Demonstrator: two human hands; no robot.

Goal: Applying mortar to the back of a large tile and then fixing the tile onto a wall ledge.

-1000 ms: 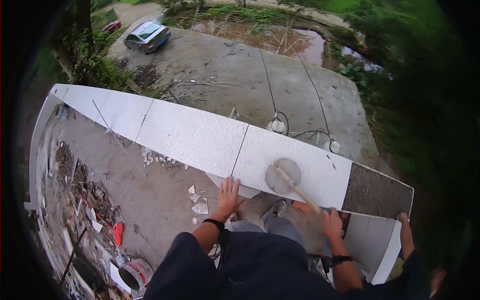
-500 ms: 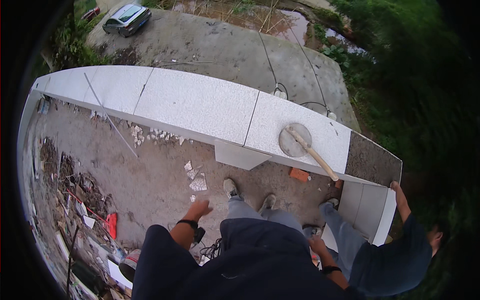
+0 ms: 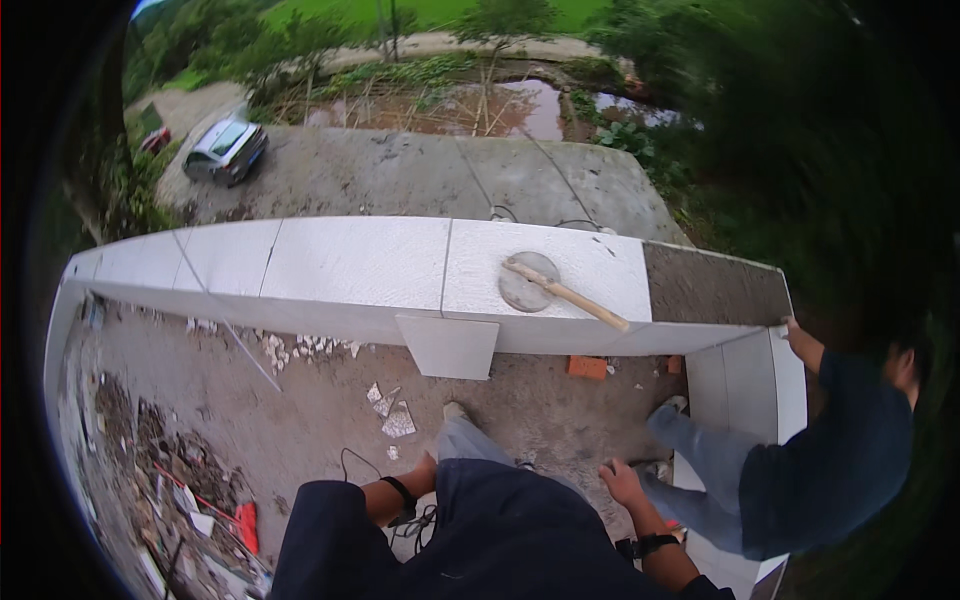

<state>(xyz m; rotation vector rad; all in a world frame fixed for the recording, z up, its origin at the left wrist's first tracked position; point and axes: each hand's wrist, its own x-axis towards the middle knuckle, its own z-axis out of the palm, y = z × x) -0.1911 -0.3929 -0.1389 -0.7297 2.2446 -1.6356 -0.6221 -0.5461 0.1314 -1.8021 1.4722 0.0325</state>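
My left hand hangs low in front of my body, apart from any tile; its fingers are mostly hidden. My right hand is held out at my right with its fingers apart and nothing in them. Beyond both hands runs a low wall topped with large white tiles. On it lies a tool with a round grey head and a wooden handle. A loose white tile leans against the wall's inner side. Further right, the wall top has a bare grey mortar stretch.
A co-worker stands close at my right, one hand at the wall corner. Orange bricks, broken tile pieces and a cable lie on the floor. A thin rod leans on the wall. Debris covers the left side.
My view has tilted up, showing more ground beyond the wall. My left hand has drawn in toward my body; my right hand has moved forward. The co-worker's hand stays at the corner.
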